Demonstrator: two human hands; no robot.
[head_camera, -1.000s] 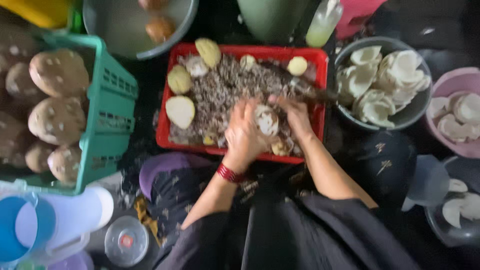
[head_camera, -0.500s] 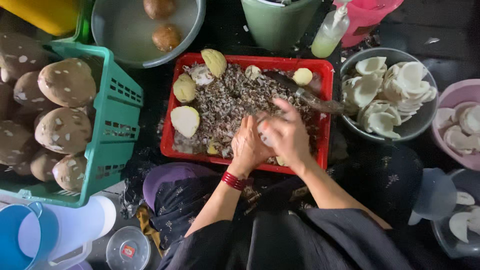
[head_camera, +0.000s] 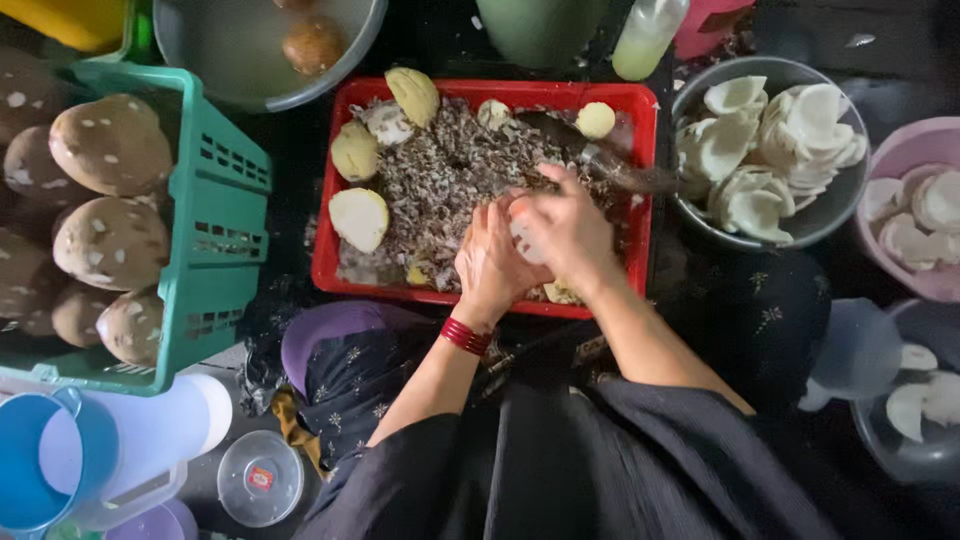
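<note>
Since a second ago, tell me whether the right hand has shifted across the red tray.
Yes. The right hand has slid leftward and slightly up the red tray, away from its right wall, now overlapping the left hand.

We saw a pale, peeled piece clasped between both hands over the near right part of the red tray, mostly hidden by fingers, and a dark knife slanting from it toward the tray's right rim.

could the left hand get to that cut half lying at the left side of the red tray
Probably yes: the left hand is above the red tray, and only loose peelings lie between it and the cut half.
</note>
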